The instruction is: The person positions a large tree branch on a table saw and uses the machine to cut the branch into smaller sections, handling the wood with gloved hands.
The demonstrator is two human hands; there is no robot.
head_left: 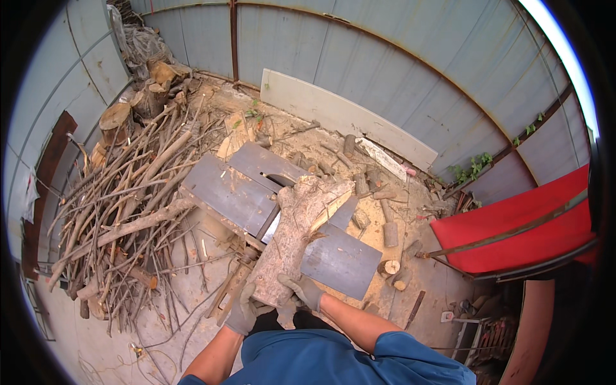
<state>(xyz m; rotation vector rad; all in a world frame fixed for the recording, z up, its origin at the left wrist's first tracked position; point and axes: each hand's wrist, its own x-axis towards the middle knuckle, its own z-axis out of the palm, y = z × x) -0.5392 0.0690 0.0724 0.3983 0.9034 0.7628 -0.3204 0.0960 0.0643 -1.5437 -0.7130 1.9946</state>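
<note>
A thick, rough log (287, 240) lies lengthwise on a grey metal saw table (340, 260), its far end forked and split to pale wood. My left hand (242, 312), in a grey work glove, is closed on the left side of the log's near end. My right hand (303, 292), gloved alike, grips the right side of that end. Beyond the log, a dark curved piece (280, 179) rises from a slot in the table. The log covers part of the slot, and some fingers are hidden under the wood.
A big heap of branches (138, 205) leans against the table's left side, with stumps (115, 122) behind it. Short cut logs (389, 234) and sawdust litter the floor at the right. A red panel (513, 218) stands far right; metal sheet walls (398, 70) enclose the place.
</note>
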